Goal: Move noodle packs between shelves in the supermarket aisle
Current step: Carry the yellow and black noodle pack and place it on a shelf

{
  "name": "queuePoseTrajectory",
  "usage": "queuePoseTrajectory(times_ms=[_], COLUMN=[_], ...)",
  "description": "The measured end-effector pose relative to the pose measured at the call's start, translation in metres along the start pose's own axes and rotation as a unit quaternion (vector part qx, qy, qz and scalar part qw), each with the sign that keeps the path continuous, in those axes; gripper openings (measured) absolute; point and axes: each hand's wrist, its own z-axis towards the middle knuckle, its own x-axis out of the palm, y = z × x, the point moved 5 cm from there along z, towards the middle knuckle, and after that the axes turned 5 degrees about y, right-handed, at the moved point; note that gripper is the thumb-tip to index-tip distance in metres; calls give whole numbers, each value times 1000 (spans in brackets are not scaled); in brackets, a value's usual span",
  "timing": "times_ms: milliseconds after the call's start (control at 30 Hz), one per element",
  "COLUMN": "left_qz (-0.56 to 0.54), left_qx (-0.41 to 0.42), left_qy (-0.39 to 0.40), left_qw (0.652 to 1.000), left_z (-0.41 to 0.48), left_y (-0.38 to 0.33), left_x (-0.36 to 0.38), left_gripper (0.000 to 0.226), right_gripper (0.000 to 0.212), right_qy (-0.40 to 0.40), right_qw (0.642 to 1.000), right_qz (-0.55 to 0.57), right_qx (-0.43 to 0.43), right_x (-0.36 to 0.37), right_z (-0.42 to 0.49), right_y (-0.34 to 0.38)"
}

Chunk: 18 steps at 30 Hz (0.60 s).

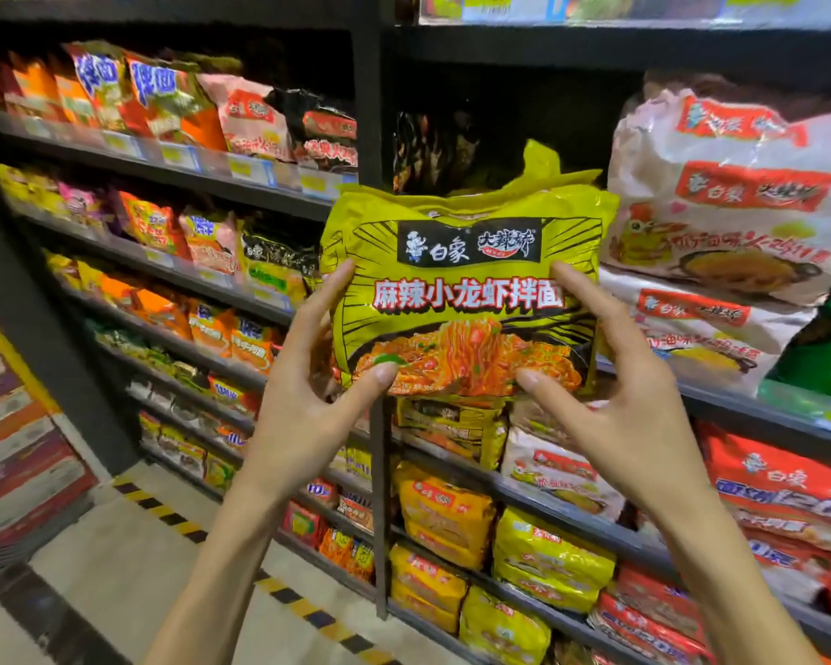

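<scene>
A yellow noodle multipack [466, 261] with black and red print hangs upright in front of the shelf post, at the centre of the head view. My left hand [308, 400] grips its lower left edge, thumb on the front and fingers behind. My right hand [615, 395] grips its lower right edge the same way. Behind the pack is a dark gap on the shelf [763, 415], with black noodle packs [428, 151] at the back.
White noodle multipacks [730, 194] are stacked on the shelf to the right. Yellow packs [548, 563] and red packs [783, 496] fill the lower shelves. The left bay [202, 184] holds several rows of small packs. Striped tape [164, 513] marks the floor.
</scene>
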Motion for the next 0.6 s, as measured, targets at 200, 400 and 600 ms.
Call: queuePoseTrajectory(times_ms=[200,400,600], left_qz=[-38,-85,-142], left_qx=[93,146,166], left_qy=[-22,-11,29], left_qw=[995,986,975], left_z=[70,116,150], left_y=[8,26,42], left_x=[-5,1,11], left_gripper=[74,71,71], right_gripper=[80,77,79], right_qy=[-70,-143,-187], right_qw=[996,983,969], right_qz=[-41,-108,-158], right_qx=[-25,-42,-41], right_x=[-6,0,-1], right_z=[55,82,95], right_y=[4,0,-5])
